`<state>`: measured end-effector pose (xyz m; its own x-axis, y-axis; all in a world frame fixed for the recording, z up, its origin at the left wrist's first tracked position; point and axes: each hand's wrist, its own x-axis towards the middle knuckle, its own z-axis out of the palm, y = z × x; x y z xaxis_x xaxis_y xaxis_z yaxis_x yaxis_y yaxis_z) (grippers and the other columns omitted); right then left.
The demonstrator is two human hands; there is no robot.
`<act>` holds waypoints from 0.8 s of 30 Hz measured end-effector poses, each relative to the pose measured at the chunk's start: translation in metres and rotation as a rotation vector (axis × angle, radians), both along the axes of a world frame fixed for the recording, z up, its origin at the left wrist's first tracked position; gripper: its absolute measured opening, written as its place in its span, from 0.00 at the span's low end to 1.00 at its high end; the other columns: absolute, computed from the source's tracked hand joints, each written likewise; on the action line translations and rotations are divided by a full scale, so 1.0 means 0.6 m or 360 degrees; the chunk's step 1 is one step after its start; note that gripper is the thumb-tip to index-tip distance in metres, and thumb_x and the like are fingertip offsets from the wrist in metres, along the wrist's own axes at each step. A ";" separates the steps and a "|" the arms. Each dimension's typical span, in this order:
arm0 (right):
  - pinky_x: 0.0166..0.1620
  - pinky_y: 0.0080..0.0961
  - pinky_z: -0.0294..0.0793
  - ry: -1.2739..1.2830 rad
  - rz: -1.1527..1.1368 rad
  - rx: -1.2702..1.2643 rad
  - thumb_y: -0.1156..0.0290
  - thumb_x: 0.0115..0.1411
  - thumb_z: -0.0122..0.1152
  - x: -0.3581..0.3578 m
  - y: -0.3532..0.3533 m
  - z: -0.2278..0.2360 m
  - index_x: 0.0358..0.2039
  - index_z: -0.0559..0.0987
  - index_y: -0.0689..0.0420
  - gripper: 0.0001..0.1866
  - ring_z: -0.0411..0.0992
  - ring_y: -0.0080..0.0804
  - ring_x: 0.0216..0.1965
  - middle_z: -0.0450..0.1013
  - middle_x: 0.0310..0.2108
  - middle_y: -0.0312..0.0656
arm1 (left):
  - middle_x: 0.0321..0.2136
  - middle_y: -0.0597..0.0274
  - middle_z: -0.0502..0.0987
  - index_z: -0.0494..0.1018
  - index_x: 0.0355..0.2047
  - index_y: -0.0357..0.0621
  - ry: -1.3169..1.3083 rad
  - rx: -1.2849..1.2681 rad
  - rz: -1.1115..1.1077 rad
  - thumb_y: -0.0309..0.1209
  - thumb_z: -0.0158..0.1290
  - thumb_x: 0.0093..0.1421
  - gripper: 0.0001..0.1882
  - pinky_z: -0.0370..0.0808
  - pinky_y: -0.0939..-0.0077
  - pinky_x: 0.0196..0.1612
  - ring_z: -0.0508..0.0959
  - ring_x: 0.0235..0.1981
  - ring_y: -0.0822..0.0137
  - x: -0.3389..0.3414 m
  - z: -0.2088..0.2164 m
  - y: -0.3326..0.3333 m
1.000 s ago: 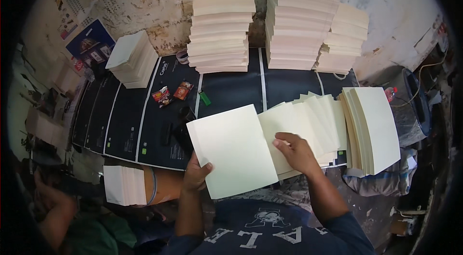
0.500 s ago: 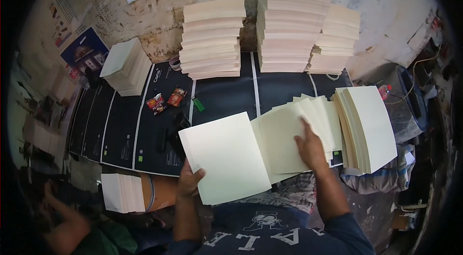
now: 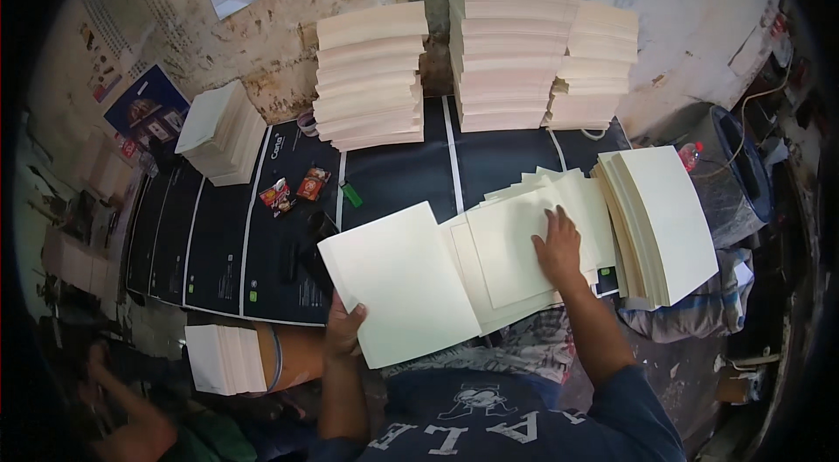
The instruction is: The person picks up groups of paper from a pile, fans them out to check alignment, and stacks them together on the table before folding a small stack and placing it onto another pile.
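My left hand (image 3: 346, 327) is closed on the left edge of a batch of cream paper sheets (image 3: 404, 287), thumb on top and fingers hidden beneath. The batch is tilted over the table's near edge. To its right, overlapping sheets (image 3: 502, 261) lie fanned out, partly under the batch. My right hand (image 3: 560, 250) rests on this fan with its fingers spread and the palm down. Just beyond it, on the right, a thick stack of cream sheets (image 3: 669, 226) leans with its layers offset.
Tall paper stacks (image 3: 371, 77) stand along the wall, with a smaller stack (image 3: 223, 134) at the left. Two small snack packets (image 3: 313, 184) and a green lighter (image 3: 351, 193) lie on the dark tabletop (image 3: 398, 173). Another person's arm (image 3: 131, 401) shows at lower left.
My right hand has drawn the top fanned sheet a little toward the left, over the others. The left hand keeps its hold on the batch. The whole view has shifted slightly.
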<state>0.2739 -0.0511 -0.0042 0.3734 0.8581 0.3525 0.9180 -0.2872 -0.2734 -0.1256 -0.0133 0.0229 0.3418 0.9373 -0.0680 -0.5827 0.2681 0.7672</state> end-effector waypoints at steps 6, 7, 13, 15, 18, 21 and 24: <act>0.64 0.49 0.53 0.0070 0.0026 0.0106 0.62 0.60 0.59 0.024 0.011 0.060 0.58 0.68 0.59 0.28 0.54 0.55 0.65 0.57 0.63 0.55 | 0.55 0.57 0.68 0.54 0.64 0.44 0.0120 0.0005 -0.0158 0.24 0.54 0.59 0.33 0.69 0.66 0.56 0.71 0.54 0.65 0.063 0.007 -0.005; 0.60 0.43 0.62 0.0527 0.0249 0.0341 0.62 0.61 0.59 -0.014 0.015 0.150 0.56 0.69 0.63 0.26 0.62 0.54 0.60 0.64 0.59 0.56 | 0.55 0.57 0.68 0.54 0.64 0.44 0.0237 0.0085 -0.0095 0.24 0.53 0.60 0.33 0.69 0.66 0.56 0.71 0.54 0.64 0.051 0.002 -0.004; 0.48 0.30 0.72 0.2070 0.2225 0.0187 0.65 0.60 0.59 -0.129 -0.100 0.447 0.48 0.71 0.66 0.21 0.74 0.46 0.44 0.73 0.45 0.52 | 0.54 0.52 0.69 0.51 0.65 0.43 0.0288 0.0061 -0.0192 0.24 0.52 0.60 0.34 0.72 0.66 0.53 0.72 0.52 0.61 0.033 0.024 -0.002; 0.46 0.31 0.72 0.2046 0.2176 0.0170 0.66 0.59 0.59 -0.111 -0.118 0.432 0.46 0.71 0.65 0.19 0.73 0.46 0.42 0.73 0.43 0.52 | 0.55 0.52 0.68 0.51 0.65 0.41 0.0468 0.0248 0.0111 0.28 0.56 0.59 0.36 0.70 0.63 0.55 0.71 0.54 0.59 0.044 0.009 -0.013; 0.42 0.32 0.72 0.1978 0.1991 0.0159 0.67 0.58 0.60 -0.091 -0.152 0.424 0.42 0.72 0.65 0.16 0.73 0.46 0.39 0.73 0.39 0.52 | 0.57 0.54 0.66 0.50 0.65 0.41 0.0385 0.0137 -0.0079 0.27 0.55 0.59 0.37 0.68 0.63 0.57 0.69 0.56 0.59 0.050 0.009 -0.012; 0.39 0.33 0.72 0.1820 0.1986 0.0166 0.69 0.56 0.61 -0.082 -0.167 0.404 0.38 0.73 0.64 0.13 0.73 0.46 0.35 0.73 0.36 0.51 | 0.57 0.55 0.65 0.49 0.66 0.42 0.0315 0.0105 -0.0050 0.24 0.53 0.59 0.37 0.68 0.63 0.57 0.68 0.57 0.61 0.024 0.002 -0.005; 0.35 0.34 0.73 0.1549 0.1705 0.0254 0.70 0.55 0.61 -0.076 -0.172 0.371 0.34 0.74 0.64 0.11 0.73 0.46 0.32 0.73 0.32 0.51 | 0.57 0.56 0.66 0.50 0.66 0.43 0.0179 0.0065 -0.0047 0.20 0.50 0.59 0.36 0.68 0.63 0.57 0.69 0.56 0.63 0.021 0.004 -0.015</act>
